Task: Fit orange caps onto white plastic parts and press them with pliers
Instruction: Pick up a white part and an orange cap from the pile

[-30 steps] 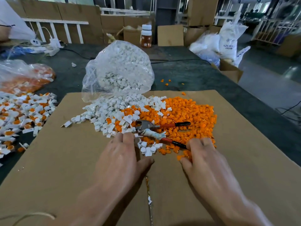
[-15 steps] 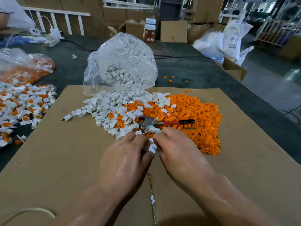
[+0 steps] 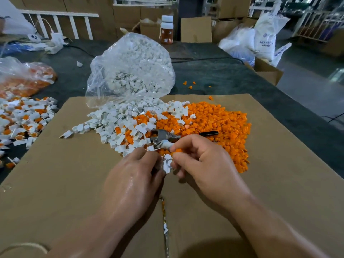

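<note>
A heap of orange caps (image 3: 219, 123) lies on the cardboard sheet (image 3: 55, 183), with loose white plastic parts (image 3: 119, 120) spilled to its left. Pliers (image 3: 163, 136) with red and black handles rest on the heap, just beyond my fingers. My left hand (image 3: 134, 181) and my right hand (image 3: 202, 164) meet at the near edge of the heap. Both pinch a small white part (image 3: 167, 164) between their fingertips. Whether an orange cap is in my right fingers is hidden.
A clear bag of white parts (image 3: 134, 67) stands behind the heap. Assembled white-and-orange pieces (image 3: 22, 118) lie at the left on the dark table, beside a bag of orange caps (image 3: 24, 79). A bottle (image 3: 166, 29) and cardboard boxes (image 3: 266, 71) stand at the back.
My hands were flat and apart on the cardboard a second ago. They came together at the heap's near edge and now hold a white part up between them.
</note>
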Demonstrator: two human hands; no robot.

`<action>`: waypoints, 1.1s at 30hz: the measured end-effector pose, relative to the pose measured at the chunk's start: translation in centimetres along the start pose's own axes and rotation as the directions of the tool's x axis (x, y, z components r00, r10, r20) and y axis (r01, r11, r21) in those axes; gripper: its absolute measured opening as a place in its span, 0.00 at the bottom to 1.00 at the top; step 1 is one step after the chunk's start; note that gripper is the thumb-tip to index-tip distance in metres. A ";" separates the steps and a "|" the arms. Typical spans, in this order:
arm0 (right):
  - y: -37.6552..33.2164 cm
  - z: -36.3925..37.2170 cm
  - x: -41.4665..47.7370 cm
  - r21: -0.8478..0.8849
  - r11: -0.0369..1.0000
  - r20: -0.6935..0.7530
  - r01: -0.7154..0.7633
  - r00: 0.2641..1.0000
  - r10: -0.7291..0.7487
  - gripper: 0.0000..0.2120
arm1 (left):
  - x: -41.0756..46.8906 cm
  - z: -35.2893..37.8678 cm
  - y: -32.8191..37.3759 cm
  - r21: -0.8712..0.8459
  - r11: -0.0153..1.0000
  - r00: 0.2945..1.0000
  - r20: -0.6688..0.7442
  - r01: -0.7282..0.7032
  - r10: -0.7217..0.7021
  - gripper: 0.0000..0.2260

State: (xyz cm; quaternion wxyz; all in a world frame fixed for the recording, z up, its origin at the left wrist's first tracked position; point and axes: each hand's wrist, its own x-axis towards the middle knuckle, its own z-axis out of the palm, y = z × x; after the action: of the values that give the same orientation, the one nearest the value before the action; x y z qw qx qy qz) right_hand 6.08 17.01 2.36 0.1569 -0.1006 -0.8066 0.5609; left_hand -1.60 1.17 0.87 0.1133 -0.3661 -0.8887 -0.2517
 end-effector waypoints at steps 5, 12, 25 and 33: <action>0.2 -0.3 0.2 0.288 0.953 0.102 -0.095 0.992 0.068 0.11 | 0.2 0.3 -0.4 -0.142 0.986 0.996 -0.018 0.085 -0.089 0.04; 0.4 -0.5 0.6 0.400 0.911 0.119 -0.097 0.991 0.053 0.08 | 1.0 -0.1 -0.8 -0.878 0.361 0.934 0.215 0.313 -0.286 0.12; -0.2 -1.0 0.7 0.628 0.769 0.252 -0.119 0.966 -0.056 0.08 | 1.2 -0.7 -0.2 -0.950 -0.069 0.940 0.312 0.305 -0.136 0.13; -0.1 -0.5 -0.1 0.256 0.967 0.076 0.014 0.997 -0.034 0.07 | 1.1 -0.6 0.2 -0.938 -0.106 0.921 0.345 0.331 -0.180 0.15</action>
State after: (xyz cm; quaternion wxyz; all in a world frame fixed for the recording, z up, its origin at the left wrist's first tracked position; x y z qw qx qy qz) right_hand 6.34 17.37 2.60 0.1431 -0.0475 -0.7345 0.6616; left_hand -2.25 1.63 1.91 -0.2823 -0.1683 -0.4878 -0.8087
